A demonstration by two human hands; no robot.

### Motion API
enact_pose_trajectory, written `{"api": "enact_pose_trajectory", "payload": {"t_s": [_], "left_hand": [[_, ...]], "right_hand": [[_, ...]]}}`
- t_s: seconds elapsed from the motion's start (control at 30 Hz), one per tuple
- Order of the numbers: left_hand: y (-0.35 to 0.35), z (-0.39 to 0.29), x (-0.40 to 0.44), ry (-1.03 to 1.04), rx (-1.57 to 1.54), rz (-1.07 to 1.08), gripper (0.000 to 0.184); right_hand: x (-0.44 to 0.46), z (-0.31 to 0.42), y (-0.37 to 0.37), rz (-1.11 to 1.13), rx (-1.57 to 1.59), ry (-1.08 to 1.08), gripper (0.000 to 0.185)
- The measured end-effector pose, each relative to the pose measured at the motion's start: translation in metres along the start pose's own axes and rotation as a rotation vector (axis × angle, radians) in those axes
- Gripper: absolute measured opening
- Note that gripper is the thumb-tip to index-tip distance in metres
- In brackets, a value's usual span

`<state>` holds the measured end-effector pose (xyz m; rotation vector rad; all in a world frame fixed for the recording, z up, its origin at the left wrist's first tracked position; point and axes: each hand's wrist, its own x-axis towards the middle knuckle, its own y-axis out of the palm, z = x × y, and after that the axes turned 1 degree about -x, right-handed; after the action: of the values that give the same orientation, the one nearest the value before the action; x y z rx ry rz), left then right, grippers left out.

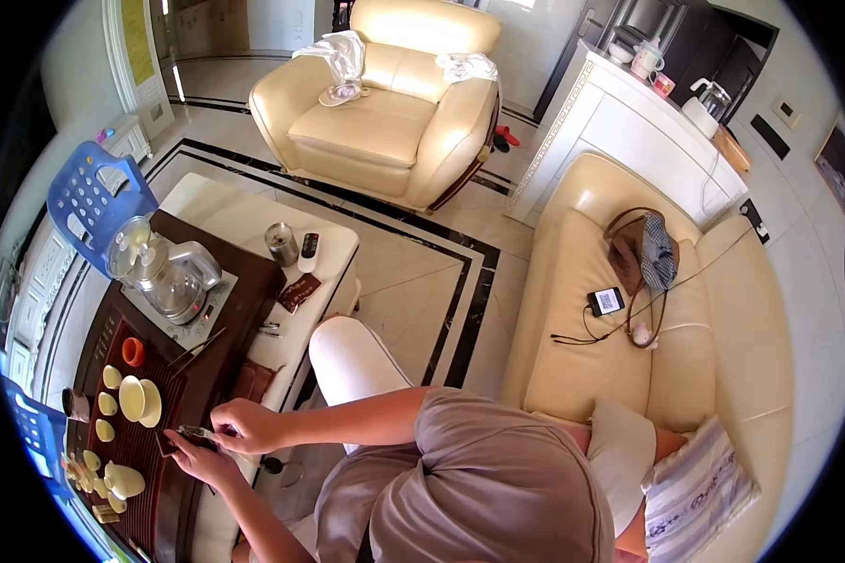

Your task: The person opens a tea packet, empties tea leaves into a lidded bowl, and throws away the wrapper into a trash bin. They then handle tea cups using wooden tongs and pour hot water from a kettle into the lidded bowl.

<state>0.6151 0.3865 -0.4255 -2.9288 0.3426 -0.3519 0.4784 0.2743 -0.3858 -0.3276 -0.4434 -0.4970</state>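
Observation:
My right hand [242, 428] is closed, its fingers pinched on a small silvery thing [197, 432] whose kind I cannot make out. Just below it, my left hand [203, 463] has its fingers round a small dark reddish-brown piece [166, 442], mostly hidden by the hand. Both hands are close together over the near edge of the slatted tea tray [180, 392]. Beside them on the tray are a pale yellow lidded bowl [140, 402], several small yellow cups [112, 377], a yellow teapot [124, 480] and a red-orange cup [133, 352].
A glass kettle [171, 286] stands on a heating plate at the tray's far end. On the white table [218, 202] are a metal canister [281, 244], a remote control [308, 251] and a brown packet [299, 293]. Blue chairs [96, 202] stand behind; a cream sofa [582, 319] lies right.

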Motion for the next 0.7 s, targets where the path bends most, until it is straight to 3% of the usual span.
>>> {"api": "enact_pose_trajectory", "payload": {"t_s": [0.03, 0.07, 0.13, 0.2, 0.27, 0.33, 0.4, 0.47, 0.7], "left_hand": [[0.007, -0.029, -0.005, -0.264, -0.410, -0.122, 0.058], [0.009, -0.033, -0.011, -0.263, -0.412, -0.119, 0.058], [0.009, -0.037, -0.015, -0.092, -0.231, -0.044, 0.042], [0.008, -0.030, -0.016, -0.100, -0.221, 0.008, 0.042], [0.009, -0.033, -0.022, -0.018, -0.193, 0.042, 0.043], [0.008, -0.029, -0.020, 0.016, -0.163, 0.033, 0.042], [0.004, -0.013, -0.013, -0.017, -0.208, 0.134, 0.041], [0.005, -0.014, -0.016, 0.015, -0.214, 0.133, 0.040], [0.005, -0.022, -0.020, 0.071, -0.188, 0.116, 0.039]], "right_hand": [[0.002, 0.008, -0.003, -0.004, -0.002, 0.000, 0.014], [0.004, 0.019, -0.007, -0.054, 0.081, 0.085, 0.015], [0.010, 0.023, -0.014, -0.103, 0.164, 0.169, 0.017], [0.019, 0.016, -0.017, 0.058, 0.158, 0.157, 0.026], [0.023, 0.014, -0.019, 0.038, 0.201, 0.146, 0.033], [0.029, 0.014, -0.026, 0.106, 0.510, 0.423, 0.034], [0.029, 0.014, -0.026, 0.123, 0.429, 0.453, 0.029], [0.025, 0.010, -0.019, 0.092, 0.174, 0.318, 0.024], [0.020, 0.012, -0.011, 0.036, 0.153, 0.306, 0.022]]}}
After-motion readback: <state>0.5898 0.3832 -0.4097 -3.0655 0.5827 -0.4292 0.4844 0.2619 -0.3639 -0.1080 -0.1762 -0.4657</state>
